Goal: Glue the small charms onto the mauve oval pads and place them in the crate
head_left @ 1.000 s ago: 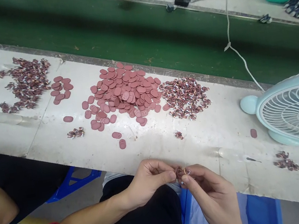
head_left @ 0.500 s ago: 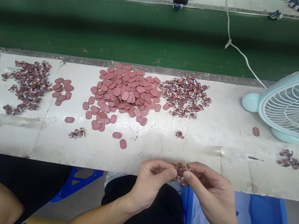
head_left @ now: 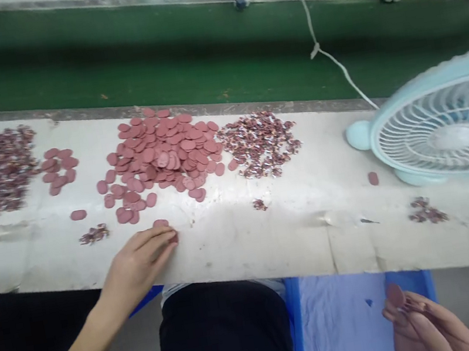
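My left hand (head_left: 141, 258) reaches over the table with its fingers drawn together on a flat pink oval piece (head_left: 174, 238), partly hidden under the fingertips. Just beyond it lies another pink oval piece (head_left: 161, 223). Low on the right, above a blue bin, my right hand (head_left: 427, 323) pinches a pink oval disc (head_left: 395, 296). Something small shows at those fingertips, too blurred to name. A large heap of pink oval pieces (head_left: 167, 141) spreads past my left hand, beside a pile of small brown-and-white pieces (head_left: 260, 142).
A light-blue fan (head_left: 449, 124) stands at the table's right. The blue bin (head_left: 301, 331), lined with pale plastic, sits below the table edge. More small brown pieces (head_left: 4, 167) lie far left. A white cord (head_left: 339, 67) hangs behind. At lower left, another person's limb shows.
My hands have parted. The left moved up and left onto an oval piece on the table; the right moved right and down over the bin with a disc. The view shifted right.
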`<state>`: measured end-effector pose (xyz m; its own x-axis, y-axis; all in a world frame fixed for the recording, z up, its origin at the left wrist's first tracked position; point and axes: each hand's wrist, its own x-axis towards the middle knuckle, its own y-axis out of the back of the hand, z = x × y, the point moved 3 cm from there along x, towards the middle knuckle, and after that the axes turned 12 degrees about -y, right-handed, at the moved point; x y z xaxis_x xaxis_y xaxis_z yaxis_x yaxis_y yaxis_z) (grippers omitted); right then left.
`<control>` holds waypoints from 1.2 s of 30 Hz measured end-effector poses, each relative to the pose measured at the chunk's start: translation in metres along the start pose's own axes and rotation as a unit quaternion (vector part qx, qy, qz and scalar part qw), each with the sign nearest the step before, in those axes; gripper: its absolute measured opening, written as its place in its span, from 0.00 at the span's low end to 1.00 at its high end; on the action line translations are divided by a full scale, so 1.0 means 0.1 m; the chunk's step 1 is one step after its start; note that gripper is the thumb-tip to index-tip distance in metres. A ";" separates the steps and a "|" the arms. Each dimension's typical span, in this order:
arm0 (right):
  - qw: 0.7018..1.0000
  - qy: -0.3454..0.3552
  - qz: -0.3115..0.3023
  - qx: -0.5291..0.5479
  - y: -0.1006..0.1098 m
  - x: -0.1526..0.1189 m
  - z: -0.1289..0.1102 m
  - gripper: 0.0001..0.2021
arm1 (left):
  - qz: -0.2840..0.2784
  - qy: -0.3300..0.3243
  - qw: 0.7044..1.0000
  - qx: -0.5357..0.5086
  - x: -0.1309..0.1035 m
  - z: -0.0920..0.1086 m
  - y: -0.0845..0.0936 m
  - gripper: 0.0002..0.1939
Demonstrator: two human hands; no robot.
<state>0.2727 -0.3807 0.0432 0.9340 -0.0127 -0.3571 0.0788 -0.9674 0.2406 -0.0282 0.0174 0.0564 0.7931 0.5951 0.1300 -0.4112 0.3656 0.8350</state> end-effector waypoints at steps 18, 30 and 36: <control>0.922 -0.063 0.023 -0.382 0.23 1.08 1.43 0.17 | 0.008 0.324 0.823 -0.466 0.03 0.21 -0.11 0.10; 0.902 -0.046 0.003 -0.430 0.15 1.11 1.36 0.16 | 0.026 0.389 0.761 -0.518 0.02 0.34 -0.13 0.10; 0.901 -0.076 0.006 -0.427 0.10 1.08 1.29 0.17 | 0.035 0.400 0.748 -0.529 0.04 0.36 -0.13 0.13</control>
<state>0.3292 -0.4248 -0.1097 0.8830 -0.1195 -0.4538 0.3690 -0.4207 0.8288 -0.0038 -0.0110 0.0650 0.4054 0.7221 -0.5605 -0.8996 0.4240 -0.1044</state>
